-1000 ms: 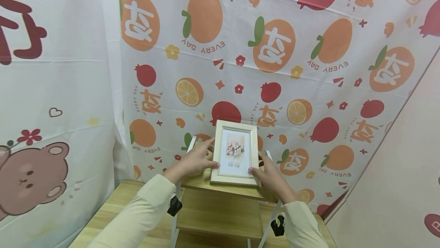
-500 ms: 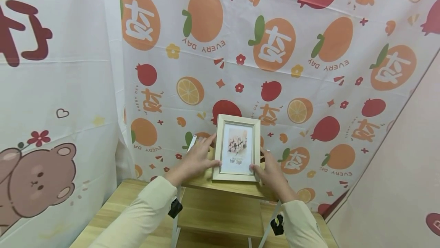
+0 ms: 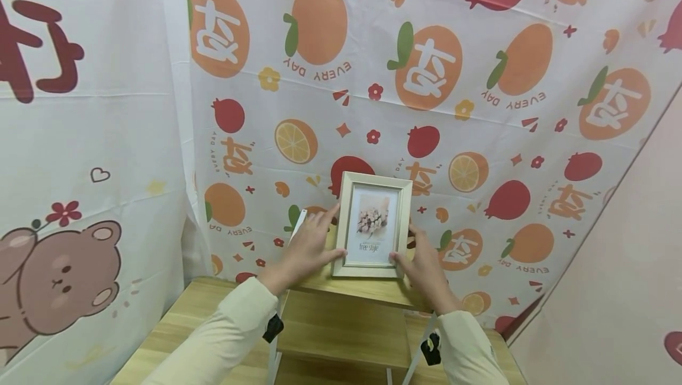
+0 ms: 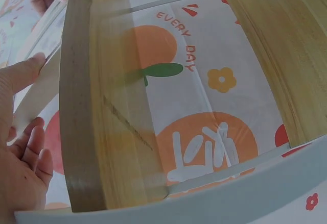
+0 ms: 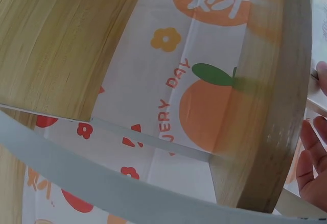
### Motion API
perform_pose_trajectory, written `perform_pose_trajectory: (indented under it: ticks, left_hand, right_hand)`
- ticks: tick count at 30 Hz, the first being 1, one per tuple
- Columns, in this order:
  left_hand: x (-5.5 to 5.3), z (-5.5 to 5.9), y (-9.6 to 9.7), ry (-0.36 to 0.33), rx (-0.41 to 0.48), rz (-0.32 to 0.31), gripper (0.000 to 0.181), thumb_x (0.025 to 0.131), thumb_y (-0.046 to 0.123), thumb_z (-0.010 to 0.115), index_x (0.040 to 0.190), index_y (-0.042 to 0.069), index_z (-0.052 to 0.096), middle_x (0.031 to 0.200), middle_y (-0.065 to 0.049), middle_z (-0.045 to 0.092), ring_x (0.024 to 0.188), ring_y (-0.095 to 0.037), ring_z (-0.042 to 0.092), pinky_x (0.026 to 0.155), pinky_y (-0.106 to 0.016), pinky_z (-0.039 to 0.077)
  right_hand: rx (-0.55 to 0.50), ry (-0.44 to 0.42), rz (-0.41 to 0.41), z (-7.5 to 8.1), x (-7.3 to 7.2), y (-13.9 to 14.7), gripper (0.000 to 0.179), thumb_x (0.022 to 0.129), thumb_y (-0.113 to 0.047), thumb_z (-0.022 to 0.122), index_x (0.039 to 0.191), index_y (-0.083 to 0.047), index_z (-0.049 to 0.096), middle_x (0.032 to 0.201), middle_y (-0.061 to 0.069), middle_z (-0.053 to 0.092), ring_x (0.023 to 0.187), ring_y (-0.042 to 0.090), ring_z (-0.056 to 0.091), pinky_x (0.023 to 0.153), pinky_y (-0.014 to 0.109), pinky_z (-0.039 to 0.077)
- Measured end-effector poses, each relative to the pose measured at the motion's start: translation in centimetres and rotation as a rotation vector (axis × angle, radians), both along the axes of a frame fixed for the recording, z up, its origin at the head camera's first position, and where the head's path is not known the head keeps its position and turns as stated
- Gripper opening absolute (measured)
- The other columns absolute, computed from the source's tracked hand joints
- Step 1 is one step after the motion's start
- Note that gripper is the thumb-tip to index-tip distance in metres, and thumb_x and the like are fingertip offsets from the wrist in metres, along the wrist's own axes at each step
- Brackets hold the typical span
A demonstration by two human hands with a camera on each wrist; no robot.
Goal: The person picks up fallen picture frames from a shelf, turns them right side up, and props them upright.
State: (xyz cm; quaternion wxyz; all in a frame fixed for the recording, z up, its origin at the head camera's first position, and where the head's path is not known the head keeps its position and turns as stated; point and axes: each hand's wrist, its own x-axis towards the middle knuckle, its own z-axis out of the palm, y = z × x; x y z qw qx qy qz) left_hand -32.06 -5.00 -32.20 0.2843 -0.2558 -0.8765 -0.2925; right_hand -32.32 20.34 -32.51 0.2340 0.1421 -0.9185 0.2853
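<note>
A cream picture frame (image 3: 345,225) with a flower print and the words "free style" stands leaning back slightly on the top board of a wooden shelf (image 3: 367,291). My left hand (image 3: 306,249) grips its left side, thumb on the front near the lower corner and fingers along the edge. On the right side my right hand (image 3: 426,266) holds it the same way, its fingers partly hidden behind. In the left wrist view the left thumb lies on the frame's border (image 4: 38,94). The right wrist view catches only the right fingertips (image 5: 314,147) beyond the board.
Lower boards (image 3: 341,329) and white metal legs (image 3: 421,346) of the shelf sit beneath the top. A wooden surface (image 3: 176,320) lies under it. Fruit-printed cloth (image 3: 367,77) hangs close behind, and a bear-printed cloth (image 3: 64,278) hangs at left.
The picture frame has tipped more upright, its top edge rising, and has shifted slightly right. Both hands have stayed on its sides and moved with it.
</note>
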Motion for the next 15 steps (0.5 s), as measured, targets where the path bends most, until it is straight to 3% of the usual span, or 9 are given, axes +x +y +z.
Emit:
perform_pose_trajectory:
  ticks: [9, 15]
  left_hand:
    - [0.44, -0.52, 0.23, 0.117, -0.009, -0.018, 0.098, 0.073, 0.025, 0.083, 0.149, -0.002, 0.027, 0.118, -0.017, 0.059, 0.114, -0.033, 0.056, 0.112, -0.054, 0.031]
    - [0.8, -0.94, 0.41, 0.176, 0.026, -0.028, 0.097, 0.071, 0.02, 0.085, 0.148, -0.002, 0.03, 0.111, -0.014, 0.06, 0.101, -0.027, 0.057, 0.097, -0.047, 0.045]
  right_hand:
    - [0.029, 0.039, -0.053, 0.24, 0.34, -0.18, 0.074, 0.082, -0.023, 0.077, 0.137, 0.006, 0.038, 0.112, 0.021, 0.06, 0.094, 0.033, 0.062, 0.07, 0.041, 0.051]
    - [0.026, 0.032, -0.061, 0.1, 0.58, -0.18, 0.075, 0.082, -0.024, 0.077, 0.137, 0.006, 0.035, 0.114, 0.021, 0.06, 0.096, 0.032, 0.062, 0.069, 0.039, 0.051]
